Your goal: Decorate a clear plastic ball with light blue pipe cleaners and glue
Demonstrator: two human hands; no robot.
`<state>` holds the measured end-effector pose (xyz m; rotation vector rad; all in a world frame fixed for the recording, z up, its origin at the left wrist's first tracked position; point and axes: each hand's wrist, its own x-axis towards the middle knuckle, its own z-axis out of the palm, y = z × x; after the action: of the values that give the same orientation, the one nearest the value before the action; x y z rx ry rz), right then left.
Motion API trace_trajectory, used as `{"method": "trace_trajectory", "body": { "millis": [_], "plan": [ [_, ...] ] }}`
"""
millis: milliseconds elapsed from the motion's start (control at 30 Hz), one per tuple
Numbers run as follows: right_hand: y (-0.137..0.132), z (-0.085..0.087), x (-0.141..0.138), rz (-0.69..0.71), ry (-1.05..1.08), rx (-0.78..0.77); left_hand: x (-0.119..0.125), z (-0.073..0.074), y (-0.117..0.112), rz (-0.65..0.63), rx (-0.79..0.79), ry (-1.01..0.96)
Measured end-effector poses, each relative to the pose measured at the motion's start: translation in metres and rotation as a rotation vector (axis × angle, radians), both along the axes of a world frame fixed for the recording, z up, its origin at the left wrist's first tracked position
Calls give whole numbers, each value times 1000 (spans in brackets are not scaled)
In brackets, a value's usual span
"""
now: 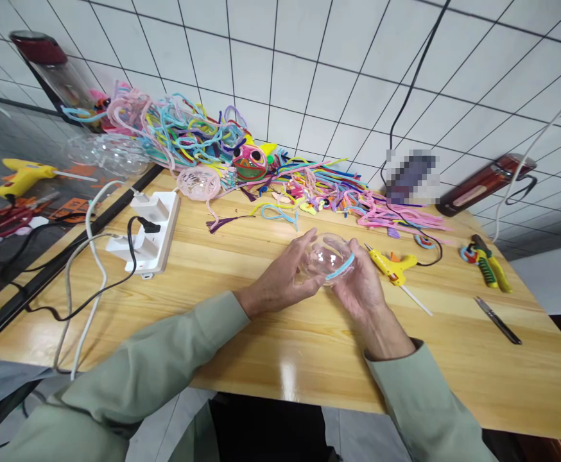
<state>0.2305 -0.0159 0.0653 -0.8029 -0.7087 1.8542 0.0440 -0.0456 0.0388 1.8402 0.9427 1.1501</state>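
Between my two hands is a clear plastic ball [327, 255], held just above the wooden table. A short light-blue pipe cleaner [341, 267] lies curved along its right side. My left hand [294, 269] grips the ball from the left, thumb low and fingers behind it. From the right, my right hand [361, 282] cups it, the fingers partly hidden by the ball. Close to my right hand lies a yellow glue gun [394, 265] with a white glue stick in its rear. A loose light-blue pipe cleaner [280, 214] rests beyond my left hand.
A heap of coloured pipe cleaners [189, 131] runs along the wall. A white power strip [158, 237] with cables is at left. To the right lie a utility knife [498, 321], green-handled pliers [492, 263] and a red flask [487, 183]. Another yellow glue gun [23, 176] lies far left.
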Motion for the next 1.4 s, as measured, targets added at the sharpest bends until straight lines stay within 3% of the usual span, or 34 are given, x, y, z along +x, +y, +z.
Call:
{"method": "trace_trajectory", "body": {
  "millis": [733, 867, 1100, 1400],
  "plan": [
    [-4, 1, -7, -49, -26, 19, 5, -1, -2, 30, -42, -69],
    [-3, 3, -5, -39, -22, 19, 3, -3, -2, 11, 16, -25],
    [-7, 2, -6, -103, -77, 71, 1, -2, 0, 75, 292, 85],
    [-8, -1, -8, -102, -92, 95, 3, -18, 11, -16, 239, -4]
  ]
}}
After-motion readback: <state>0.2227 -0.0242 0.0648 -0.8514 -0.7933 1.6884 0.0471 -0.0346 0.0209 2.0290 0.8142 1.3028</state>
